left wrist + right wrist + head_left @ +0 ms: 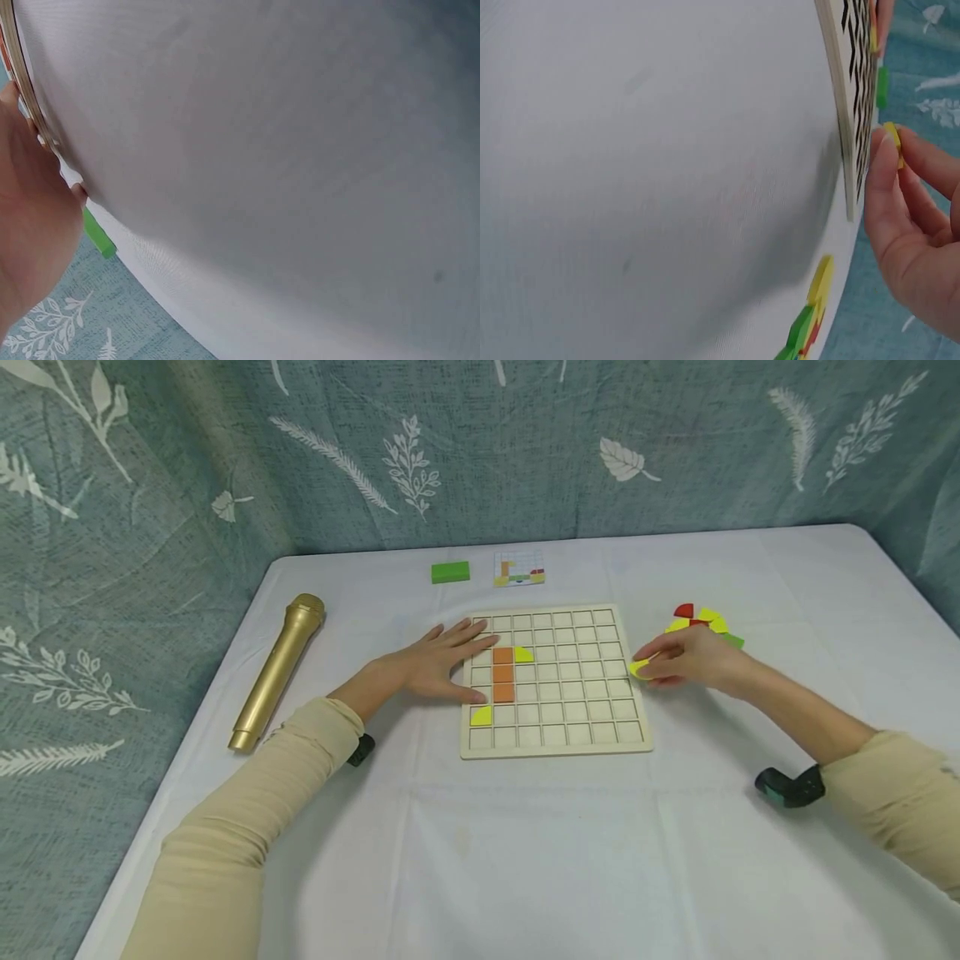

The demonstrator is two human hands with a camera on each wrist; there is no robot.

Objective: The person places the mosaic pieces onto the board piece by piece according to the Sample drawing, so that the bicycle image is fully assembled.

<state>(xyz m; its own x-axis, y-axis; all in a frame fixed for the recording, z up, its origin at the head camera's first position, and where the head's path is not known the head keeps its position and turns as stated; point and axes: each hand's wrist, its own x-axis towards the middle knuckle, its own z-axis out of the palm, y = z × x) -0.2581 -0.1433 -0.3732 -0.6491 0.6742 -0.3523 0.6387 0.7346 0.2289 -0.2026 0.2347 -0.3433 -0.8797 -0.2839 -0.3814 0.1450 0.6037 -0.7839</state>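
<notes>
"What's furthest left?"

"A gold microphone, lying on the table. Next comes the left hand, fingers spread apart, gripping nothing. It reaches over the left edge of the board, and seems to steady it."

"And around that hand?"

"A green block lies beyond it. Near its fingers, three orange squares stand in a column on the board, with one yellow quarter-round right of the top square and another lower left. A small picture card lies behind the board."

"What about the right hand?"

"Its thumb and fingers are together, clamped on a yellow piece by the board's right edge. I can't tell whether the piece touches the wood. Behind the hand sits a pile of loose pieces."

"So which step is this?"

"Bringing a piece to the board, I'd judge. The next move calls for choosing a square and turning the piece to fit."
</notes>
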